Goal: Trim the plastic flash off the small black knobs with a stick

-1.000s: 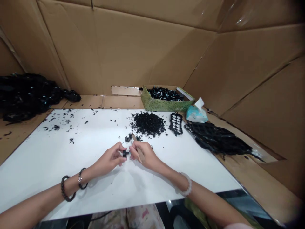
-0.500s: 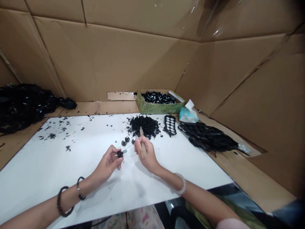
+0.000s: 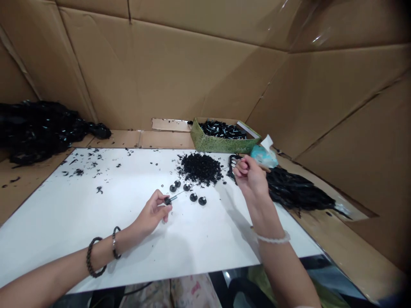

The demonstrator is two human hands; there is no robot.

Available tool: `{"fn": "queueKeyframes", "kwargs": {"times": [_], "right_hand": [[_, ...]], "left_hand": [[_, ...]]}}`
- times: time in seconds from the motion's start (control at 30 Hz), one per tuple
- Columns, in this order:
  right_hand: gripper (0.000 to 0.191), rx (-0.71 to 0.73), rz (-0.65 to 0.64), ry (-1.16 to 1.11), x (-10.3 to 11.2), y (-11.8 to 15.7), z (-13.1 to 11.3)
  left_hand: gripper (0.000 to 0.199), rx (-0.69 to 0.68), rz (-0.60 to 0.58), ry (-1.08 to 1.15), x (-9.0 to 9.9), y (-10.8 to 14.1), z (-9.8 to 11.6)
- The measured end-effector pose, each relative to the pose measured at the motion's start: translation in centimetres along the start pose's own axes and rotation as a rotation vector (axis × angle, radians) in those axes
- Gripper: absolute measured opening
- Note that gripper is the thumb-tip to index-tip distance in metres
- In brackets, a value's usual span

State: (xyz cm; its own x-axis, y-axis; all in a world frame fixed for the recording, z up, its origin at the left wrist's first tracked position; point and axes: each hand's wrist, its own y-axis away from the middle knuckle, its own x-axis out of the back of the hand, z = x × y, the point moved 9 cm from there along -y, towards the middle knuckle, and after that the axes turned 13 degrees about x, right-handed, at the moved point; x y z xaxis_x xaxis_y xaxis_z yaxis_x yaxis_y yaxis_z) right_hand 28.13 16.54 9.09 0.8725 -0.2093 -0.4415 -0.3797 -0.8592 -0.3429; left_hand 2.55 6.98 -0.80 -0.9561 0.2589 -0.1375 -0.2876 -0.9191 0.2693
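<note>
Between its fingertips my left hand pinches a black knob whose metal stud points right. A thin line runs from near the stud toward the right. My right hand is raised over the right side of the white board, fingers curled, holding a tan-handled tool that is mostly hidden. Several black knobs with upright studs, one of them here, stand on the board between the hands. Behind them lies a pile of small black rings.
A green box full of black studded parts stands at the back. Beside it are a tissue pack and black strips. A black plastic heap lies far left. Cardboard walls enclose the white board.
My right hand has moved right and up, away from my left hand, uncovering two more standing knobs. My left hand still holds its knob. The whole view has shifted slightly.
</note>
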Motion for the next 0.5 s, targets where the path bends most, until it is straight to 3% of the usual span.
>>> {"fn": "queueKeyframes", "kwargs": {"times": [0.1,0.23,0.33,0.43,0.5], "right_hand": [[0.024,0.109,-0.068,0.072,-1.5,1.6,-0.3],[0.024,0.183,-0.461,0.319,-6.7,7.0,1.2],[0.023,0.245,-0.727,0.473,-9.2,10.8,2.1],[0.018,0.452,-0.957,0.639,-10.6,13.4,1.8],[0.017,0.612,-1.038,0.734,-11.0,14.4,1.4]], "left_hand": [[0.025,0.007,-0.018,0.053,0.0,-0.1,-0.2],[0.030,0.056,-0.111,0.133,-0.4,-0.4,-0.6],[0.033,0.056,-0.137,0.121,-0.6,-0.6,-0.6],[0.033,0.020,-0.140,0.087,-0.7,-0.6,-0.4],[0.032,0.006,-0.143,0.070,-0.7,-0.6,-0.3]]}}
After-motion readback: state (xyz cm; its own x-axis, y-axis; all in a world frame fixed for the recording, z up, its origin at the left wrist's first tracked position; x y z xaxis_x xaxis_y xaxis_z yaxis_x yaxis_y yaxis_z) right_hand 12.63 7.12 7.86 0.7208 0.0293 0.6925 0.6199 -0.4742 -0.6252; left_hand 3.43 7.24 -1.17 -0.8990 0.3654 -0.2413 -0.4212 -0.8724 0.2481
